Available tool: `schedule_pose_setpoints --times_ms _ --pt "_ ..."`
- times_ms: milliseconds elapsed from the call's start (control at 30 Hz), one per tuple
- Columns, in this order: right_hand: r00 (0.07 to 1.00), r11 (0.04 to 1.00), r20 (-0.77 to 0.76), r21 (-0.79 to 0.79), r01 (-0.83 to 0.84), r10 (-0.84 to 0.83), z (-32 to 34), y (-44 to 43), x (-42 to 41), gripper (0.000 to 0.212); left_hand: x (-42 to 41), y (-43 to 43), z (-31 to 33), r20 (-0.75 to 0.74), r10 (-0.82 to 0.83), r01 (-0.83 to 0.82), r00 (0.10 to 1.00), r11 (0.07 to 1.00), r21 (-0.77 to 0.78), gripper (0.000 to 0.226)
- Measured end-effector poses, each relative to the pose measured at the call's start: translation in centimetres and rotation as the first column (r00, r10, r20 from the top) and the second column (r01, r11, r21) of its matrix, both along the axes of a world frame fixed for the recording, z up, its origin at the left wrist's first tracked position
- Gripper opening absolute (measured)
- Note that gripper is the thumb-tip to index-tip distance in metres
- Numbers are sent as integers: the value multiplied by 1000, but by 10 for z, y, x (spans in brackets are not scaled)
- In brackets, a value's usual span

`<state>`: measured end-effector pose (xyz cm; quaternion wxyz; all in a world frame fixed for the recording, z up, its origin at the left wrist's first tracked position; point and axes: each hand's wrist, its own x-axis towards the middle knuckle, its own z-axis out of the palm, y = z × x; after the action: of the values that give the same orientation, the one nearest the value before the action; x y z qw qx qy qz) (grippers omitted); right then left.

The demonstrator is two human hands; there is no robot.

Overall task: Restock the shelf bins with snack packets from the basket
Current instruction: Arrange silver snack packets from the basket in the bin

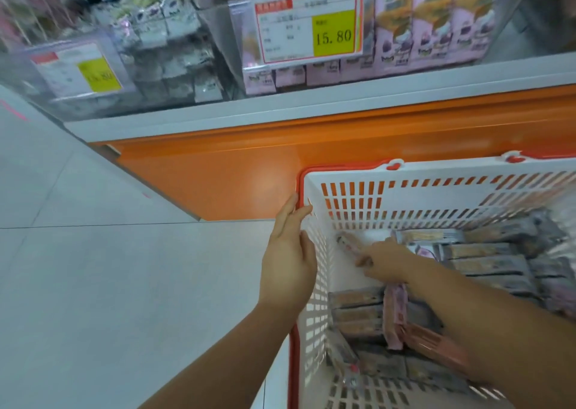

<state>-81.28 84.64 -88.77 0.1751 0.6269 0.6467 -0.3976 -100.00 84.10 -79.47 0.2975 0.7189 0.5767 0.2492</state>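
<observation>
- Basket: white, red-rimmed, lower right of the frame, just beside the orange shelf base.
- Snack packets: grey and pink, lying flat in stacks inside the basket.
- Left hand: fingers straight, resting against the basket's left rim near its far corner.
- Right hand: inside the basket, fingertips at a pink packet; blurred, so the grip cannot be determined.
- Shelf bins: clear, across the top of the frame, stocked, with price tags on their fronts.

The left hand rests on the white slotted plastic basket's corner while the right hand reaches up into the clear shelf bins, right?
No. In the head view the right hand is inside the white slotted plastic basket, among the snack packets; the left hand does rest on its corner.
</observation>
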Motion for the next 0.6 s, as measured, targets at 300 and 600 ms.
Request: schedule_pose_setpoints --times_ms 300,600 --pt "944 962 -235 -202 185 -231 141 5 6 13 -4 -10 22 -169 -92 88 981 996 -29 46" --pt "912 986 -395 63 152 -115 302 -20 -23 27 -26 -36 140 386 201 -104 901 961 -256 21"
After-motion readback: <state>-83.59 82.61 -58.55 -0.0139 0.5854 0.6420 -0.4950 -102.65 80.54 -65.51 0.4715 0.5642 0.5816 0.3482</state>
